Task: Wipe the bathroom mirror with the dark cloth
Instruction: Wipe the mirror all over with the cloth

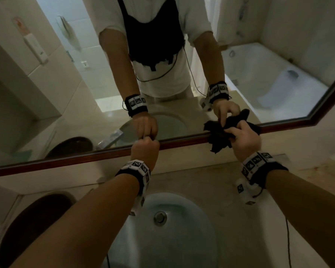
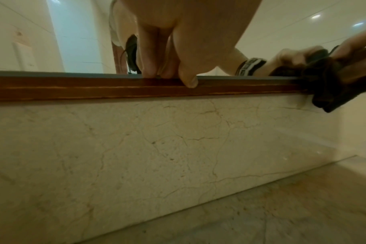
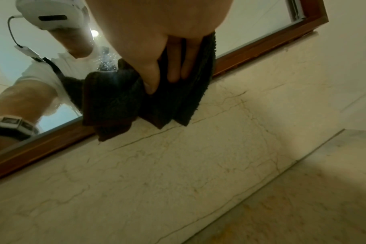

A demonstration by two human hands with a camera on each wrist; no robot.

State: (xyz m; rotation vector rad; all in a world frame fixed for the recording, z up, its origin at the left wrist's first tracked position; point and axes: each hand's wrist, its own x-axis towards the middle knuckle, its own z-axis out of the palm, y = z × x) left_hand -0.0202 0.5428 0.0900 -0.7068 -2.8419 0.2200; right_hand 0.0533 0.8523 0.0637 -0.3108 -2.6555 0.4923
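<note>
Both forearms reach forward over the white sink basin [image 1: 182, 238], wrists banded. Right hand [image 1: 246, 140] grips the dark cloth [image 1: 219, 137]: thumb and curled fingers [image 3: 173, 69] pinch the bunched fabric. Cloth sits at the bottom edge of the mirror [image 1: 259, 64], pressed against the glass and draped over the brown wooden frame [image 1: 85, 156], loose folds hanging onto the marble backsplash [image 2: 157, 140] below. Left hand [image 1: 145, 150] curled, fingertips [image 2: 148, 72] together on the frame's top lip, thumb over its front face; holds nothing. Hands well apart along the frame. Glass above both hands open and wide; frame angles upward at the far right. Marble counter [image 3: 303, 206] below the backsplash. Cloth: dark brown-black, plush terry-like, crumpled in several folds, stitched edge visible. Water spots on glass just beside cloth in the right wrist view.
</note>
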